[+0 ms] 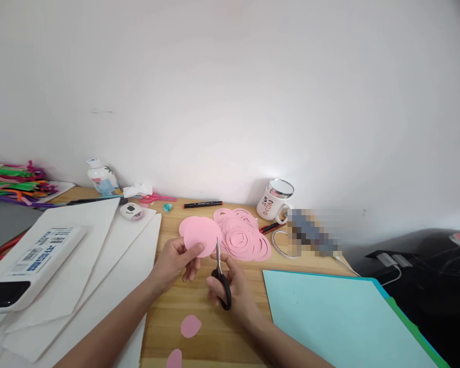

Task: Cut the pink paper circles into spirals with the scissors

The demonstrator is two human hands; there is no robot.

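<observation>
My left hand [176, 260] pinches a round pink paper disc [199, 232] by its lower edge and holds it above the wooden desk [207, 306]. My right hand [233, 289] grips black-handled scissors [220, 276], blades pointing up and touching the disc's right edge. Just behind lies a pile of pink paper spirals [243, 235]. Two small pink offcuts [190, 326] lie on the desk in front of my hands.
White sheets [99, 255] and a white boxed item [34, 260] cover the left. Light blue paper [341, 322] lies at right. At the back stand a mug [274, 202], a black marker [202, 205], a bottle [101, 177], pipe cleaners [13, 184].
</observation>
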